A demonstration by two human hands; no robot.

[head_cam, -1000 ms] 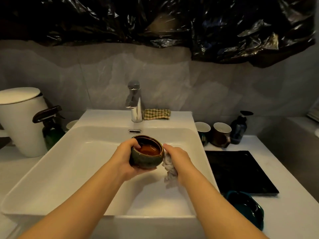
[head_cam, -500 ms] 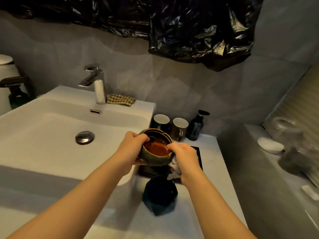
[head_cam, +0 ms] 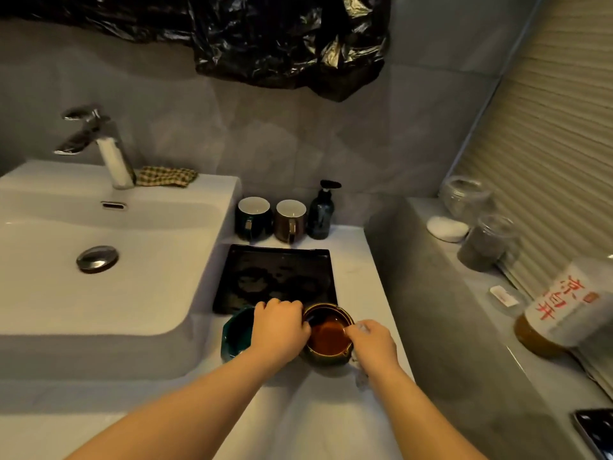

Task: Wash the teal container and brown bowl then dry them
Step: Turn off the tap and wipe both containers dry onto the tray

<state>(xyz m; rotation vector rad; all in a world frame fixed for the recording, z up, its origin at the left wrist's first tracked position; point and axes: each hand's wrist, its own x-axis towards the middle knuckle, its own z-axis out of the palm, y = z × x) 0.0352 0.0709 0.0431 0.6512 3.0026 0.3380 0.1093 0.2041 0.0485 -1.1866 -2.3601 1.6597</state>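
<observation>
Left hand (head_cam: 280, 330) grips the round brown-glazed ceramic bowl (head_cam: 328, 340), glossy rust inside, low at the white counter (head_cam: 358, 270). Right hand (head_cam: 373, 345) clutches a pale cloth (head_cam: 361, 378) at its right rim. The dark teal container (head_cam: 237, 333) sits just left.

Black tray (head_cam: 278, 277) on counter (head_cam: 360, 267) right of white sink (head_cam: 149, 293); behind it dark mug (head_cam: 253, 220), brown mug (head_cam: 290, 222), pump bottle (head_cam: 321, 215); checked cloth (head_cam: 166, 176) beside faucet (head_cam: 109, 154).

White counter (head_cam: 360, 260): black tray (head_cam: 278, 277), teal container (head_cam: 236, 333)
</observation>
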